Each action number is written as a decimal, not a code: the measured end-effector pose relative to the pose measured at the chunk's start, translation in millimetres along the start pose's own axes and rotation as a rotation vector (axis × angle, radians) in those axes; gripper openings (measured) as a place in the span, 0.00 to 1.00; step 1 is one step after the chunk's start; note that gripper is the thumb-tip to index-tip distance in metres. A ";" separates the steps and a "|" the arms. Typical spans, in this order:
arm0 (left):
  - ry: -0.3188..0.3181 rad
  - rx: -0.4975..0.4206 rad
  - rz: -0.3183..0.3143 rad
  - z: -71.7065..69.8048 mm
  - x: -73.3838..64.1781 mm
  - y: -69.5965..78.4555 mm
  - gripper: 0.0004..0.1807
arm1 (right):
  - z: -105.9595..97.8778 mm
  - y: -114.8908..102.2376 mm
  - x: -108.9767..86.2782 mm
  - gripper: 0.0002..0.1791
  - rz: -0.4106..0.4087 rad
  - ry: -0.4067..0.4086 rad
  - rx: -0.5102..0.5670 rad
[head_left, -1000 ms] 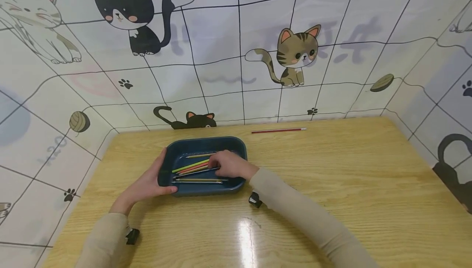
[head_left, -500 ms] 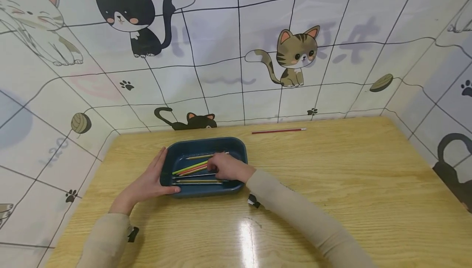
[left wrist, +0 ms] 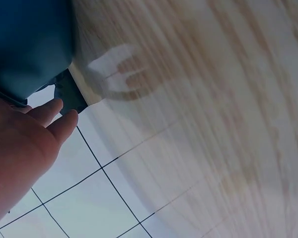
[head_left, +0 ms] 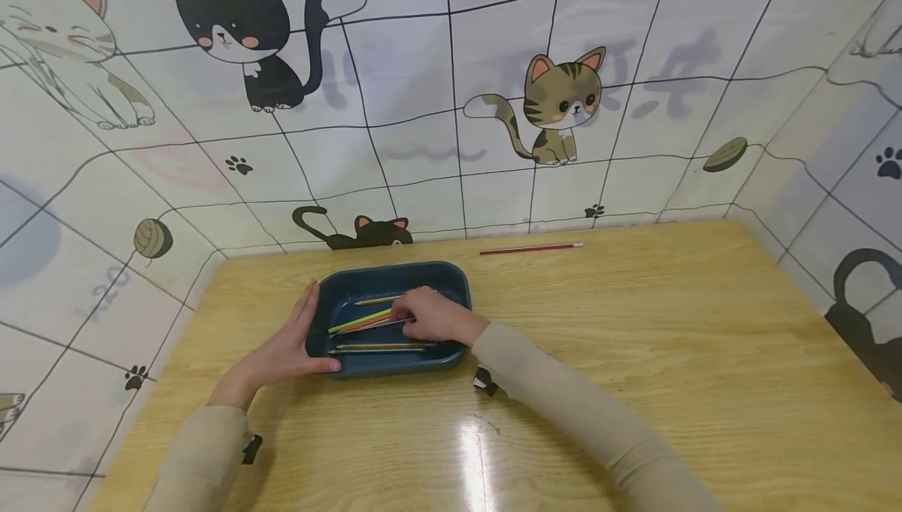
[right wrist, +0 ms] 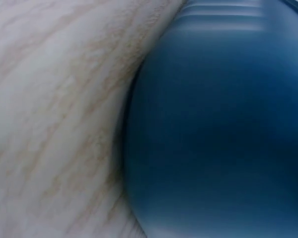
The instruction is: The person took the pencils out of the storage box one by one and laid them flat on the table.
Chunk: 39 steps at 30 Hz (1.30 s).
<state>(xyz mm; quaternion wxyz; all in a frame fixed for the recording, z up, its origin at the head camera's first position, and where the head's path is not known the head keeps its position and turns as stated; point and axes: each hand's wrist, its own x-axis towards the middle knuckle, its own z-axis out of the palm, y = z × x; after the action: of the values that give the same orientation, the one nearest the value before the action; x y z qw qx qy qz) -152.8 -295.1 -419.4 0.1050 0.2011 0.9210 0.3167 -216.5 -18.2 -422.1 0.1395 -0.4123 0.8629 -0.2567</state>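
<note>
A dark blue tray (head_left: 395, 365) stands on the table in the head view, with several pencils in it. My left hand (head_left: 285, 349) rests against its left end, fingers straight along the side and thumb at the front corner. In the left wrist view, straight fingers (left wrist: 64, 126) lie beside the tray's wall (left wrist: 32, 44). My right hand (head_left: 435, 316) reaches inside and pinches a dark pencil (head_left: 373, 326), held at a slant. Its fingertips partly cover a yellow-green pencil (head_left: 359, 320) and orange ones. The right wrist view shows only the tray's outer wall (right wrist: 213, 124) and table.
A dark red pencil (head_left: 532, 249) lies on the wooden table (head_left: 634, 340) near the back wall (head_left: 409, 136), right of the tray. Other pencils (head_left: 380, 348) lie along the tray's front side, and one (head_left: 377, 300) lies toward its back. Cat-patterned walls border the table.
My right hand has shifted slightly left inside the tray. The dark pencil's right end sits higher than half a second ago. My left hand stays at the tray's left end.
</note>
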 end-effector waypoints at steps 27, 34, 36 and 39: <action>0.017 -0.053 -0.007 3.1 -0.4 -3.9 0.72 | -20.2 -0.2 -43.3 0.14 -0.113 0.172 0.123; 0.021 -0.068 0.009 3.4 1.0 -6.4 0.72 | -31.2 7.3 -62.5 0.14 -0.105 0.201 0.171; 0.022 -0.071 0.007 3.4 1.3 -6.8 0.72 | -31.8 10.0 -67.0 0.14 -0.109 0.210 0.175; 0.024 -0.070 0.007 3.8 2.1 -7.4 0.72 | -31.1 13.8 -73.5 0.14 -0.114 0.225 0.187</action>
<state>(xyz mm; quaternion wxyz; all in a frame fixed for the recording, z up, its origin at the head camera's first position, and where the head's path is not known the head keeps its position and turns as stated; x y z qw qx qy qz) -155.7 -297.4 -427.1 0.0996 0.1967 0.9099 0.3513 -193.7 56.9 -401.8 0.0649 -0.4143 0.8207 -0.3880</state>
